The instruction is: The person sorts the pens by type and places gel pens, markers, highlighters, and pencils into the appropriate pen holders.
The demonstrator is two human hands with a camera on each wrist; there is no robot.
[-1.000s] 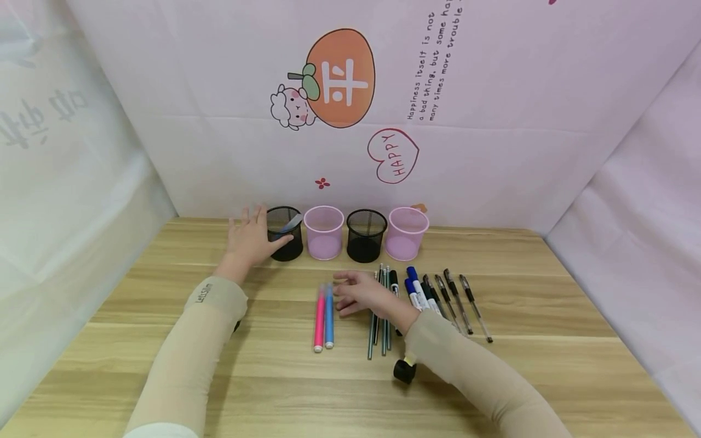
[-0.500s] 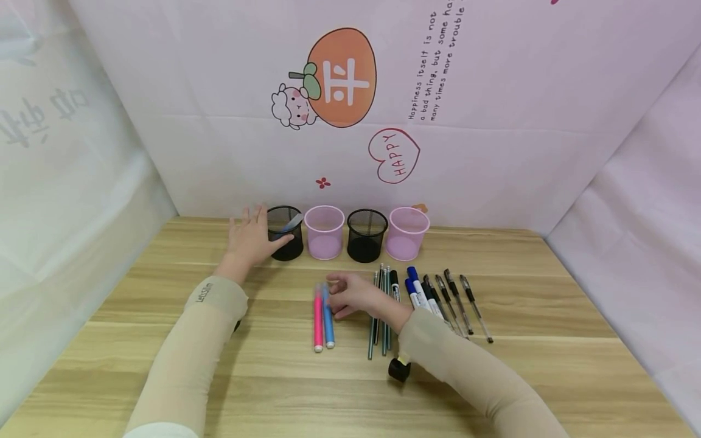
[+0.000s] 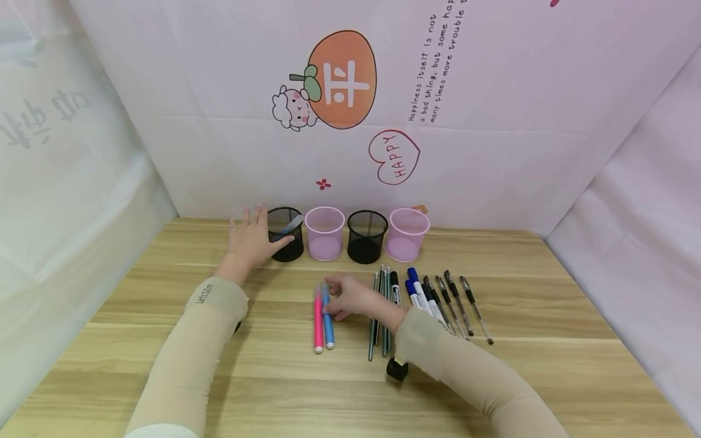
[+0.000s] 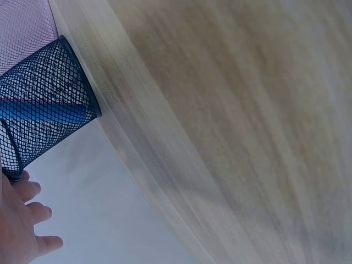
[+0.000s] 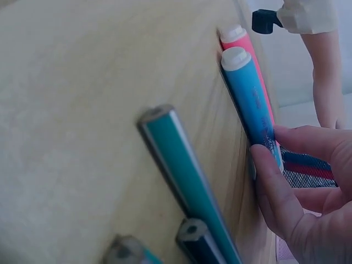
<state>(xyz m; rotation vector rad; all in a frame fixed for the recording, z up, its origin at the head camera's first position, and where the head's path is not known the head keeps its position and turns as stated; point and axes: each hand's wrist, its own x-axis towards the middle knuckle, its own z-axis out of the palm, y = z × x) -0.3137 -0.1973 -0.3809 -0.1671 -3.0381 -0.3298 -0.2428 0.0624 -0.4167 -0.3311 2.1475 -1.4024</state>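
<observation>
In the head view my left hand (image 3: 249,243) rests against the left side of the leftmost black mesh cup (image 3: 287,249), thumb across its front and fingers spread. A blue marker (image 4: 49,110) shows through that cup's mesh in the left wrist view, with a thin red line beside it. My right hand (image 3: 358,298) pinches a blue marker (image 5: 250,96) between thumb and finger. That marker lies on the table, beside a pink marker (image 3: 319,322); both have their white ends toward me.
Right of the black cup stand a pink mesh cup (image 3: 324,240), another black cup (image 3: 366,246) and another pink cup (image 3: 406,243). Several pencils (image 3: 385,340) lie under and beside my right wrist. Further right are whiteboard markers (image 3: 418,292) and several gel pens (image 3: 476,310).
My right hand has moved slightly left onto the blue marker, and its fingers have closed on it. The blue marker has tilted slightly. My left hand has stayed at the cup.
</observation>
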